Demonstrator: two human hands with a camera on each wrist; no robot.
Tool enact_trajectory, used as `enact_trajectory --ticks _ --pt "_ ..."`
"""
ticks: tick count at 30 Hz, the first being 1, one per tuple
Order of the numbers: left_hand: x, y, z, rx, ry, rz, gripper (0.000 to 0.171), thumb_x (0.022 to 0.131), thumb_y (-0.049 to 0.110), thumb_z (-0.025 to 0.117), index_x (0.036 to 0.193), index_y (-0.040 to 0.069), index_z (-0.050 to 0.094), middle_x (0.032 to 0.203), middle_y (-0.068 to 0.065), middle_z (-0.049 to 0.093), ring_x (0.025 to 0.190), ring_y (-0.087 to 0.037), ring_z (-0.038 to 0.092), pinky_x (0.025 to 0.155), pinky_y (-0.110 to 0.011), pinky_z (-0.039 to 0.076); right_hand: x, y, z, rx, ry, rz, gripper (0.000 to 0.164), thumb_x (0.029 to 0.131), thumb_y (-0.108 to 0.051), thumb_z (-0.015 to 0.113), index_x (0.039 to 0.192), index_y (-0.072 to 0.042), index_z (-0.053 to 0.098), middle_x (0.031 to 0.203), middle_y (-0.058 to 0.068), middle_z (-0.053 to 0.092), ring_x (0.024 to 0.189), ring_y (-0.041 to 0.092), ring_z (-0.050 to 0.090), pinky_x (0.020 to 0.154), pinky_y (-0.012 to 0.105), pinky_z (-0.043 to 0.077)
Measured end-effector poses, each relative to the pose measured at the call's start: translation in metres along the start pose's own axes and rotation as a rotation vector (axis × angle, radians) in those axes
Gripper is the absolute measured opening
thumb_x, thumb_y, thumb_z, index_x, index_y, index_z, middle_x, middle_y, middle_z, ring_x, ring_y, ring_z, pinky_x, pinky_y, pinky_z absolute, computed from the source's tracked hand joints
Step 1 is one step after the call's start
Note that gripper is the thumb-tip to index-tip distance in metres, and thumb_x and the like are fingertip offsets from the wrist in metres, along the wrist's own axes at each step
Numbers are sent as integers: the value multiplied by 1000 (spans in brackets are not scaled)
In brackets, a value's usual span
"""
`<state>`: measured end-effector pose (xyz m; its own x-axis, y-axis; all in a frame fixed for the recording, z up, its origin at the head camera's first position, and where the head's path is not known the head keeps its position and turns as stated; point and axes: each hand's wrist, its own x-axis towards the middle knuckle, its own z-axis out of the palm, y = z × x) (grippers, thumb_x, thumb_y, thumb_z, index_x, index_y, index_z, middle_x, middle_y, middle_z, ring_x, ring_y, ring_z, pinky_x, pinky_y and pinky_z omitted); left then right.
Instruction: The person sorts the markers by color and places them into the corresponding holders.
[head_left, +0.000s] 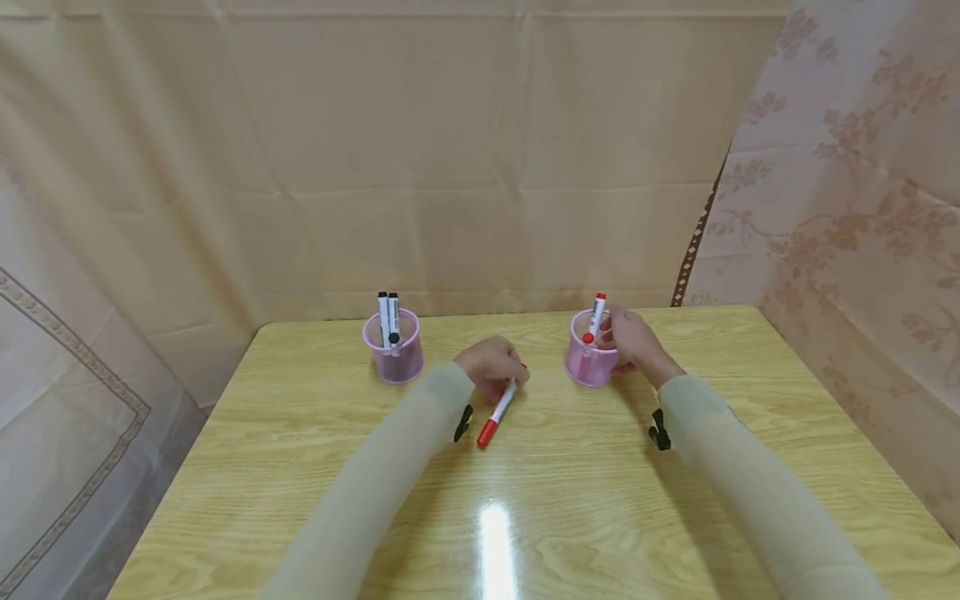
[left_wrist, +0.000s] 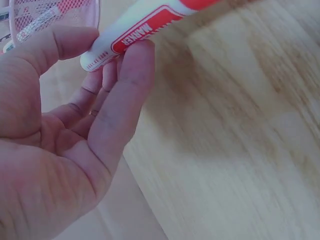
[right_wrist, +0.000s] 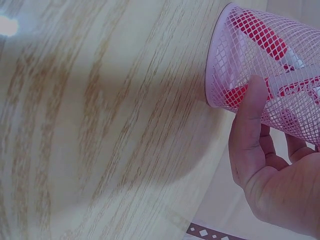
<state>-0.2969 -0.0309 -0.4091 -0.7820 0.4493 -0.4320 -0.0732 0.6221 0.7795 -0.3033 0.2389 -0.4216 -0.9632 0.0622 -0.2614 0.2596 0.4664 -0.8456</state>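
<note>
My left hand [head_left: 491,362] pinches a white marker with a red cap [head_left: 488,431] between thumb and fingers, near the middle of the table. In the left wrist view the marker [left_wrist: 145,30] slants across the fingertips, with its printed label facing up. My right hand [head_left: 633,343] holds the right side of a pink mesh pen cup [head_left: 591,371]. Red markers [head_left: 597,315] stand in that cup. Seen from the right wrist, the fingers [right_wrist: 250,120] lie against the mesh, and red marker parts show through it.
A second pink mesh cup [head_left: 399,367], holding several black-capped markers [head_left: 388,317], stands at the back left. The wood-grain table [head_left: 562,500] ends at a beige curtain [head_left: 480,167] behind. A floral cloth [head_left: 862,208] hangs on the right.
</note>
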Motion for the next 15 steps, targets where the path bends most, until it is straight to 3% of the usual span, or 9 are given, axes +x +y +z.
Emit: enact_trajectory --ticks 4,7,11,15 --pt "6 4 -2 -35 -27 32 15 93 11 66 82 5 58 78 -6 61 69 -21 62 74 -45 61 -1 0 -1 0 3 1 70 107 -51 11 129 5 46 130 26 49 117 40 52 70 47 60" --pt "8 11 -5 -41 -52 67 10 92 11 65 91 1 63 80 -7 63 73 -23 65 79 -50 61 -2 -1 -1 -2 10 -2 67 107 -49 11 128 5 46 129 26 50 117 40 53 68 46 60" --pt "9 23 -12 -50 -86 113 19 93 10 62 107 -3 65 86 -9 65 80 -27 65 77 -50 61 -2 -1 -1 -10 10 -4 68 107 -49 10 128 4 47 129 25 50 118 40 53 68 46 61" --pt "9 33 -17 -66 -115 134 14 95 9 59 104 0 64 87 -9 63 83 -27 64 72 -46 62 0 0 0 -12 4 -2 69 107 -50 10 129 4 46 129 25 49 118 40 52 69 46 61"
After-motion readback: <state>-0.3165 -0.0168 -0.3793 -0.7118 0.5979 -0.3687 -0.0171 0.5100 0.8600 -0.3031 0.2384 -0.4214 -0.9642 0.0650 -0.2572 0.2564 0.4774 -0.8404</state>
